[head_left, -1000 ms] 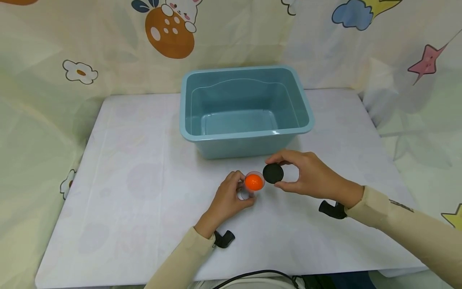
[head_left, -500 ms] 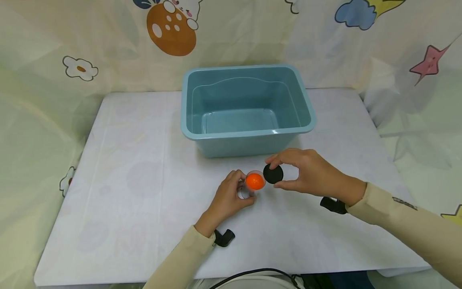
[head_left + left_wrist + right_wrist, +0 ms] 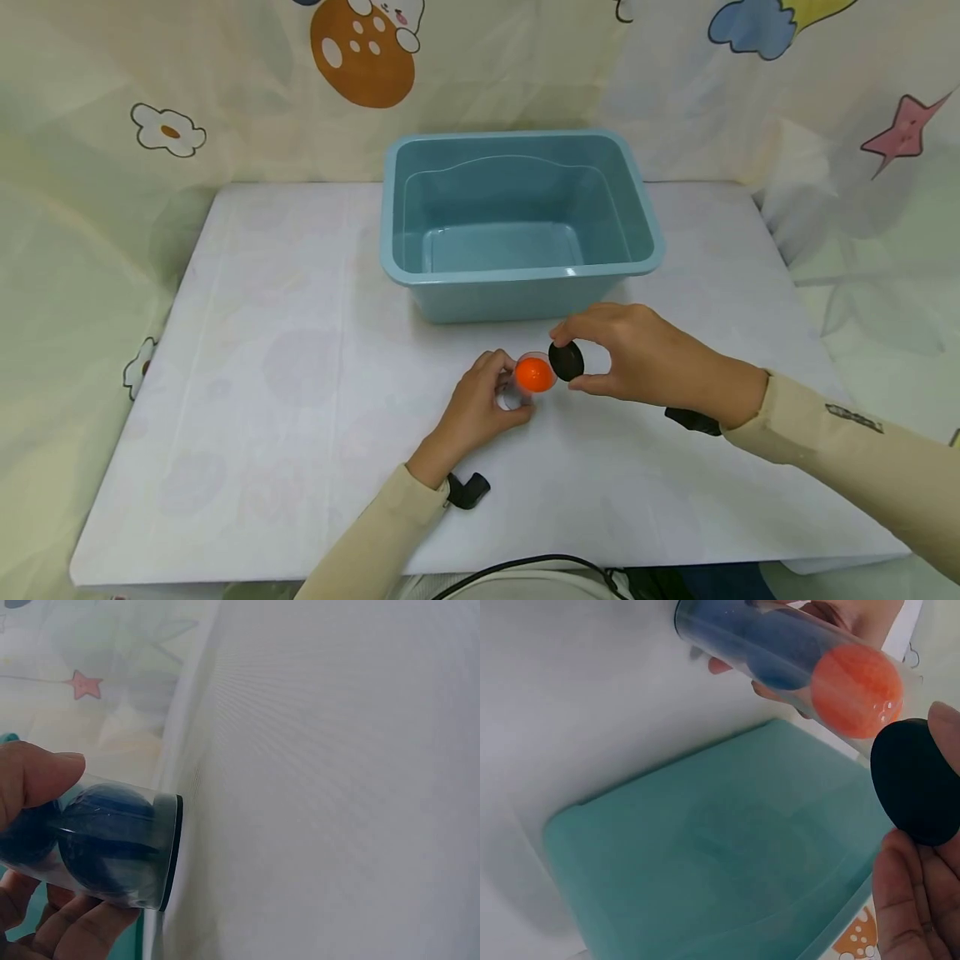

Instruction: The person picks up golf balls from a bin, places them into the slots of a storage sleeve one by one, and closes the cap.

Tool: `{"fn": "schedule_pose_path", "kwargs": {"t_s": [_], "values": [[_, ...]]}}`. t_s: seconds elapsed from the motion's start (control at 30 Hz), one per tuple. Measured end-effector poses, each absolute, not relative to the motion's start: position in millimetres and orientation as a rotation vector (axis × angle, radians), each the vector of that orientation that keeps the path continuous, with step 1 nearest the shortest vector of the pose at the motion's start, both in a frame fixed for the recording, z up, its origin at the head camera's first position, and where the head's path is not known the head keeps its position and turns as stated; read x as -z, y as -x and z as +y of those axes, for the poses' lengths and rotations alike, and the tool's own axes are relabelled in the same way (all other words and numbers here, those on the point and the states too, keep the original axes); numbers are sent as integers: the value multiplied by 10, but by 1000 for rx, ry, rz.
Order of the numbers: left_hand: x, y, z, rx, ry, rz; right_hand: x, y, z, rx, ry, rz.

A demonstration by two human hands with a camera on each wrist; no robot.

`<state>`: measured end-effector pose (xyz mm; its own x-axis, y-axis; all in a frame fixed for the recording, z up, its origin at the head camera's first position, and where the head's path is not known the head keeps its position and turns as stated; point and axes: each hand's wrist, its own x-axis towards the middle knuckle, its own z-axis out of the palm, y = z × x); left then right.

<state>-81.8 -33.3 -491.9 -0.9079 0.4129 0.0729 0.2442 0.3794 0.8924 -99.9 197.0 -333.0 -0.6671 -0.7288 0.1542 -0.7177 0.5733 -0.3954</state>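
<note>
My left hand grips a clear plastic tube around its side, thumb opposite the fingers. An orange ball sits at the tube's uncapped mouth. Behind it, in the right wrist view, are dark blue balls; the left wrist view shows the tube's far end with a dark rim. Between thumb and fingers, my right hand pinches a round black lid. That lid is tilted right beside the mouth; whether its edge touches the tube, I cannot tell.
A blue-green plastic basin stands behind the hands, towards the back of the white-covered table. Patterned fabric hangs behind and at the sides. A black cable runs along the front edge.
The lid has turned in the right hand and now shows more edge-on. Both hands remain close together, and the head view has shifted slightly.
</note>
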Motion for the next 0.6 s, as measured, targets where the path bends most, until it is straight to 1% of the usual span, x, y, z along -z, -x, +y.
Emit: {"fn": "schedule_pose_path", "kwargs": {"t_s": [0.13,0.33,0.6], "values": [[4917,814,-337,-1555,-600,2477,3334,997,1961,683,1309,2759],[4919,814,-350,-1565,-606,2461,3389,1011,1953,738,1459,2737],[4887,813,-374,-1575,-604,2399,3493,1048,1902,849,1580,2660]]}}
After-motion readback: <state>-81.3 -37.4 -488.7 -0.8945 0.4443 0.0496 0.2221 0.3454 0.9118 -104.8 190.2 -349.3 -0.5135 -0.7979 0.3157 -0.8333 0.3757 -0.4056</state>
